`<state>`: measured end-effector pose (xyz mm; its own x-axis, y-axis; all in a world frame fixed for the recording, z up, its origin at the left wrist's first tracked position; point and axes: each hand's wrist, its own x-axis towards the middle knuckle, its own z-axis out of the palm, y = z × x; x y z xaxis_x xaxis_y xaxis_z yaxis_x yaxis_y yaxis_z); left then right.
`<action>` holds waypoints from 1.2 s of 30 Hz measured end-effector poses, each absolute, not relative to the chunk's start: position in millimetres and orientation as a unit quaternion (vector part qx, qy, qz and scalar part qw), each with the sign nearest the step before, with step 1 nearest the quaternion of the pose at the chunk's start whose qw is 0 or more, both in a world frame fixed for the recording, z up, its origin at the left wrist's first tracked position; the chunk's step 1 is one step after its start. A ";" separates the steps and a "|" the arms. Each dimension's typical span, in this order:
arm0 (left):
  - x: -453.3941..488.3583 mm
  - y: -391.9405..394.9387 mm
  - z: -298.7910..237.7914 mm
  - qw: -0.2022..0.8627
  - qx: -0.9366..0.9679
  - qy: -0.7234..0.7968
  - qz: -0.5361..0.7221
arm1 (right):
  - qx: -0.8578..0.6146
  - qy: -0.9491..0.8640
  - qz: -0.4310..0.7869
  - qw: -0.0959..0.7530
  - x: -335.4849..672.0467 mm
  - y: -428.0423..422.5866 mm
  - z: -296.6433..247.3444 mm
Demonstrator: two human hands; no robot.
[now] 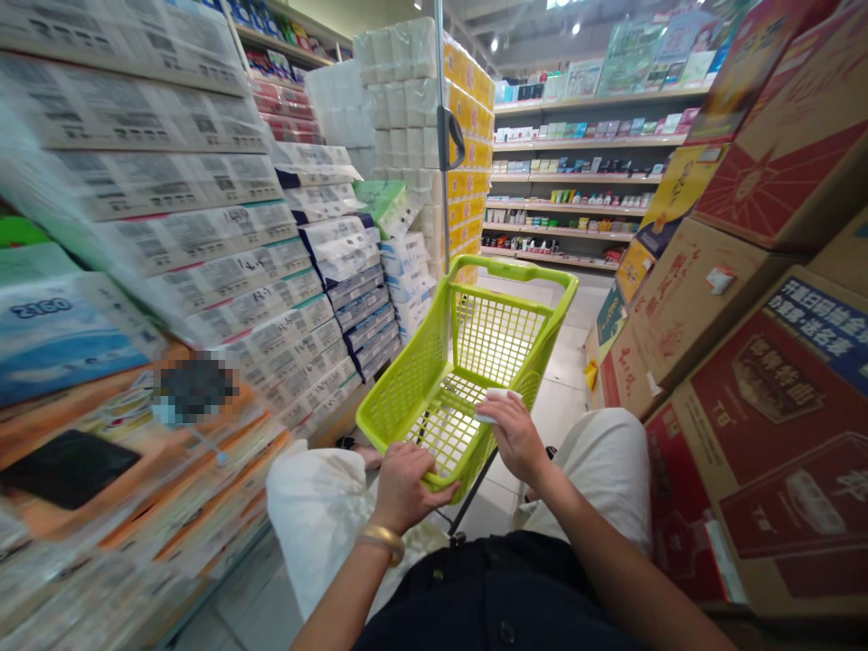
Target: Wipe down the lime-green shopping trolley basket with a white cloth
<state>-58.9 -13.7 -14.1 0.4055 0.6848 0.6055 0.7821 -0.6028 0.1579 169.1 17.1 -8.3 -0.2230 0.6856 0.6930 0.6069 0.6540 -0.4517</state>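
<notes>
A lime-green plastic shopping basket with a lattice bottom and sides stands between my knees, tilted in view, its far handle rim raised. My left hand is closed over the near rim of the basket, fingers curled inside and thumb along the edge. In my right hand is a folded white tissue or cloth, and I cannot tell which. The white wad lies against the top of the basket's right rim, under my fingers. Nothing lies inside the visible part of the basket.
Stacked paper packs rise on the left, with a black phone lying on the orange packs. Red and brown cartons are piled close on the right. Beyond the basket are a glass door's dark handle and stocked shelves.
</notes>
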 end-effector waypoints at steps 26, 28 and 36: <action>-67.9 -1.6 -4.3 0.001 -0.838 -0.466 -0.285 | -0.374 -0.820 0.044 0.431 152.9 18.7 -9.9; -68.9 0.2 -1.3 -0.020 -0.837 -0.467 -0.283 | -0.424 -0.785 0.036 0.450 155.4 28.7 -8.6; -71.9 12.1 -1.5 -0.021 -0.819 -0.492 -0.296 | -0.349 -0.839 0.050 0.414 139.7 10.5 -15.6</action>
<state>-71.9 12.1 -1.5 0.3410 0.8179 0.4635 0.7925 -0.5153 0.3261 139.7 10.5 -15.6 -0.4134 0.6267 0.6605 0.5434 0.7519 -0.3733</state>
